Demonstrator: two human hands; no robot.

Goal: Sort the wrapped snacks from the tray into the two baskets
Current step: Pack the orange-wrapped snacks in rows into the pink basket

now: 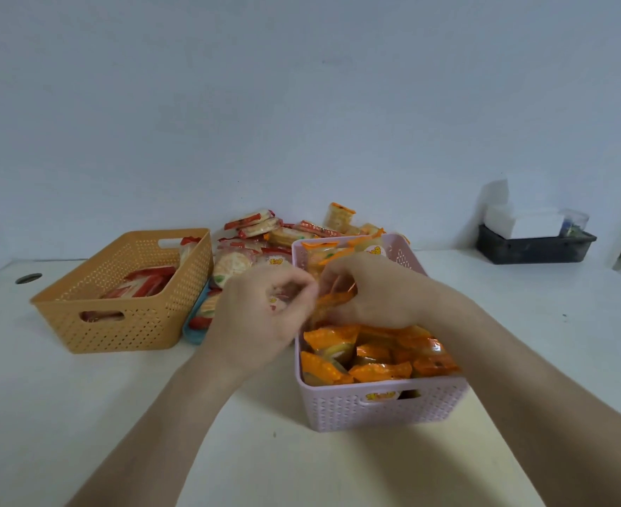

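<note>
Over the far-left part of the pink basket, both hands are busy. The right hand pinches an orange-wrapped snack, and the left hand is curled round a pale packet (too blurry to say more). That basket's stuffed with orange wrappers. Left of it is the blue tray heaped with mixed snacks, then the orange basket with red-striped packets, all on the white bench.

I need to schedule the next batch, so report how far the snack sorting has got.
Done: the pink basket is nearly full of orange packets, and the orange basket holds some red packets. In hand: the right hand pinches an orange-wrapped snack above the pink basket; what the left hand holds is unclear. Remaining: a large pile on the blue tray.
</note>
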